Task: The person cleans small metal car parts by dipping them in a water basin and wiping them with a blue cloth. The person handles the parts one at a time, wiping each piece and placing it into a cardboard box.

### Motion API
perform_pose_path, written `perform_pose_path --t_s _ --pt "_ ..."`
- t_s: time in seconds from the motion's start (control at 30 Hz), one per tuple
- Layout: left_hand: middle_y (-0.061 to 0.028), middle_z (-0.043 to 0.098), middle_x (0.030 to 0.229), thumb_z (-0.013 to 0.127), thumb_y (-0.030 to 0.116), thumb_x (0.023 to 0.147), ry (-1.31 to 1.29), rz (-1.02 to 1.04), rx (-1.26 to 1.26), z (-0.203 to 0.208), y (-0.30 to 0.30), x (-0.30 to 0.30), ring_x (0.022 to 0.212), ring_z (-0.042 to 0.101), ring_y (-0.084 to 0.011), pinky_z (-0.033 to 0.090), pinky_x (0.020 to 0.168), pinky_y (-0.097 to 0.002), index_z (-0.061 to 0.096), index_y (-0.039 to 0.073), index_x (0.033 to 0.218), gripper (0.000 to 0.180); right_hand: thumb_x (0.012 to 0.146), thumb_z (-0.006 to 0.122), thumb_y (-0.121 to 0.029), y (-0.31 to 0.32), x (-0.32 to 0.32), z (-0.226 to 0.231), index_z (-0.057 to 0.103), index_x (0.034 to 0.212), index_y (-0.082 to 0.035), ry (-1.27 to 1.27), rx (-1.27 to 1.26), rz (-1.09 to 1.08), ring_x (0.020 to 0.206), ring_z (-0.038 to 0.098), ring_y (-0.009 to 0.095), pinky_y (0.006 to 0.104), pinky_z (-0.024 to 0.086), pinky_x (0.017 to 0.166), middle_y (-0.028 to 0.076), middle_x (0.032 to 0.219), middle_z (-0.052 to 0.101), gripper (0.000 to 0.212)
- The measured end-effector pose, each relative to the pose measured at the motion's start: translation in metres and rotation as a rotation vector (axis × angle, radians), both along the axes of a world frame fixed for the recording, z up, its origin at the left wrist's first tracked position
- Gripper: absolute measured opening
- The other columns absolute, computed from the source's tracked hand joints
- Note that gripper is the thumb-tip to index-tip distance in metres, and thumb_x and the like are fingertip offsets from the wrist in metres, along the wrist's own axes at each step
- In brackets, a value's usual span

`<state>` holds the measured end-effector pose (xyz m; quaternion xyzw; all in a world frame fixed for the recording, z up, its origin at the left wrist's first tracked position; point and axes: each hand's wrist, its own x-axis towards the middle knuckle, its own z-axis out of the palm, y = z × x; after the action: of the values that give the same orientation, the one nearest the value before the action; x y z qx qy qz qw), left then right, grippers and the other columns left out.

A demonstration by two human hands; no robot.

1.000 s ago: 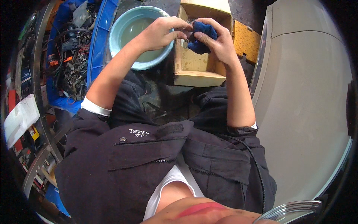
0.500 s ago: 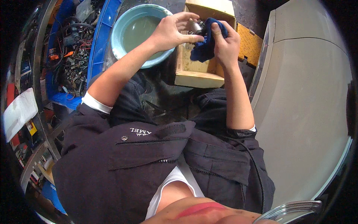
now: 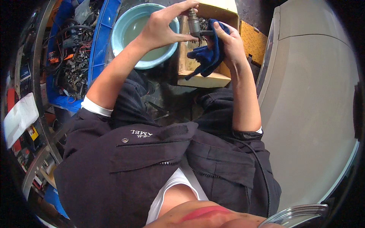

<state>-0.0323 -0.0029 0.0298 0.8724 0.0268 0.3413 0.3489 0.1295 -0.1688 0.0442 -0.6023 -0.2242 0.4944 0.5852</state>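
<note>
My left hand holds a silver, stepped cylindrical metal part end to end, between its thumb and fingers. From the part's lower right side sticks out a black stub. My right hand is closed on a dark blue cloth, thumb on top. The cloth wraps the outer end of the stub, and its loose folds hang down toward the lower left. Some of my right fingers are hidden behind the cloth. Both hands are raised above an open cardboard box.
A turquoise basin of cloudy water stands left of the box. Further left, a blue crate holds wires and small metal parts. A yellow ridged plate lies right of the box. A large beige panel fills the right side.
The metal part has turned, now showing its full length upright with the stub to the right. My left hand has shifted left and up, its grip wider. The cloth hangs lower and more spread.
</note>
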Motion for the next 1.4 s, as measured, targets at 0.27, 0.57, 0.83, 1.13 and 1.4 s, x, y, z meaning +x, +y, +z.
perform_pose_path --t_s 0.27,0.57,0.83,1.13,1.4 --pt "-0.0066 0.057 0.14 0.09 0.005 0.067 0.04 -0.04 -0.122 0.0 -0.002 -0.003 0.111 0.062 -0.0188 0.059 0.094 -0.0331 0.047 0.015 0.15 0.094 0.101 0.063 -0.035 0.002 0.001 -0.019 0.068 0.108 -0.002 -0.446 0.032 -0.044 0.074 0.059 0.01 0.0279 0.05 0.067 0.002 0.081 0.065 0.034" --pt "-0.007 0.054 0.14 0.088 0.002 0.069 0.182 -0.099 -0.396 0.0 -0.004 -0.003 0.11 0.058 -0.0172 0.059 0.093 -0.0325 0.037 0.016 0.156 0.101 0.107 0.039 -0.045 0.001 0.015 -0.02 0.06 0.132 -0.013 -0.983 0.405 -0.16 0.117 0.057 0.021 0.0341 0.043 0.105 0.01 0.123 0.059 0.046" --pt "-0.0098 0.056 0.139 0.083 -0.004 0.07 0.208 -0.041 -0.507 -0.005 -0.003 -0.003 0.113 0.062 -0.0188 0.058 0.096 -0.0329 0.038 0.014 0.156 0.098 0.095 0.067 -0.017 0.003 -0.012 -0.01 0.068 0.132 -0.023 -0.998 0.328 0.219 0.099 0.058 0.026 0.038 0.049 0.092 0.011 0.109 0.053 0.038" --pt "-0.0055 0.057 0.142 0.083 -0.003 0.07 0.131 -0.016 -0.396 0.003 0.001 -0.006 0.117 0.062 -0.0184 0.056 0.099 -0.0329 0.047 0.013 0.15 0.09 0.097 0.067 -0.015 -0.002 -0.006 -0.015 0.064 0.137 -0.017 -0.688 0.415 0.292 0.122 0.058 0.025 0.0387 0.045 0.106 0.013 0.131 0.058 0.04" --pt "-0.0072 0.056 0.143 0.086 -0.001 0.068 0.08 -0.046 -0.239 0.013 -0.004 -0.009 0.12 0.06 -0.0199 0.057 0.096 -0.0327 0.053 0.014 0.145 0.085 0.096 0.069 -0.029 0.006 -0.02 0.0 0.065 0.124 -0.002 -0.297 0.225 0.103 0.105 0.066 0.02 0.0353 0.053 0.093 0.01 0.119 0.067 0.039"
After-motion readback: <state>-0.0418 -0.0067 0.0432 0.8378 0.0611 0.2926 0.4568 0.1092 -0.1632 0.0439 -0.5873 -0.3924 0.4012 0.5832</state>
